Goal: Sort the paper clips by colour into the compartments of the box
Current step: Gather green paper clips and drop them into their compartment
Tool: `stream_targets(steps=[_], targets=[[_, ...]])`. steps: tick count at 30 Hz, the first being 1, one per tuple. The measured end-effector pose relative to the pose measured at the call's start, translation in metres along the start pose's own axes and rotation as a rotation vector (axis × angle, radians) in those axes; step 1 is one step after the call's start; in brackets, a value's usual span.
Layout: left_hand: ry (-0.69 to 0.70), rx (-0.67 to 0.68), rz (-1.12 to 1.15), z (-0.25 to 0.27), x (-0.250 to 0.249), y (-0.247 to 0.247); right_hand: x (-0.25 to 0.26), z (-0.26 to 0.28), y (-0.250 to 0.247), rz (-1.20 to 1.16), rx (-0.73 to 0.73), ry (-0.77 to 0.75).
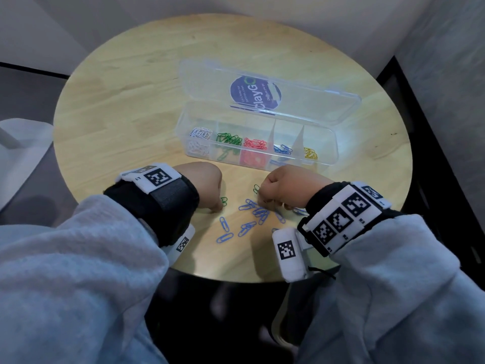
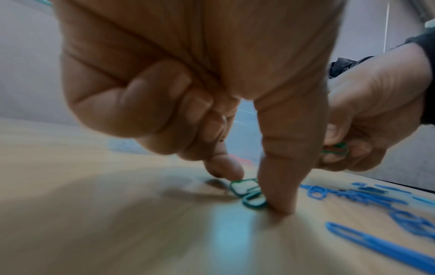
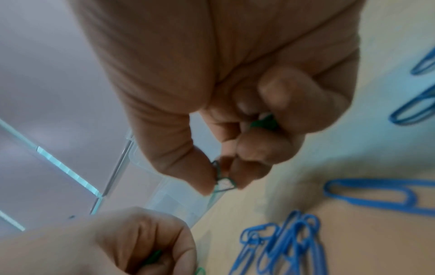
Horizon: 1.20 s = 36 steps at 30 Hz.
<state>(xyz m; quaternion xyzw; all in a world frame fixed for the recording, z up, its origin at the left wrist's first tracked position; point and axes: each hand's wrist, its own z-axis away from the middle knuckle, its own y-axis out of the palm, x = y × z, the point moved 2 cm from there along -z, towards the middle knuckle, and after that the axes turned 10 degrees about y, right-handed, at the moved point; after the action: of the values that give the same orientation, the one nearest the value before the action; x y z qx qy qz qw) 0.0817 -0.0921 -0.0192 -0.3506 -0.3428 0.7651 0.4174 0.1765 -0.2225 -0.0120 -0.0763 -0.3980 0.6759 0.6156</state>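
On the round wooden table stands a clear five-compartment box holding white, green, red, blue and yellow paper clips, one colour per compartment. Several blue clips lie loose on the table between my hands. My left hand has thumb and forefinger down on the table, pinching two green clips from both sides; its other fingers are curled. My right hand pinches a green clip between thumb and forefinger, and more green shows inside its curled fingers. In the head view the right hand hovers over the blue clips.
The box's clear lid, with a round blue sticker, lies open behind the compartments. The table's near edge is close below my wrists. Grey walls stand behind and to the right; dark floor surrounds the table.
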Motion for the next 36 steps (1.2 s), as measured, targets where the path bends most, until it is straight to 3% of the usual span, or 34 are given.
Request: stream_targets(steps=[9, 25, 36], targets=[[0.040, -0.015, -0.013, 0.000, 0.000, -0.001, -0.004, -0.004, 0.005, -0.388, 0.143, -0.018], [0.028, 0.003, -0.034, 0.002, -0.003, 0.002, -0.002, -0.007, 0.010, -0.660, 0.246, 0.043], [0.025, -0.041, -0.044, 0.005, -0.005, 0.001, 0.004, 0.003, 0.010, -0.799, 0.330, 0.002]])
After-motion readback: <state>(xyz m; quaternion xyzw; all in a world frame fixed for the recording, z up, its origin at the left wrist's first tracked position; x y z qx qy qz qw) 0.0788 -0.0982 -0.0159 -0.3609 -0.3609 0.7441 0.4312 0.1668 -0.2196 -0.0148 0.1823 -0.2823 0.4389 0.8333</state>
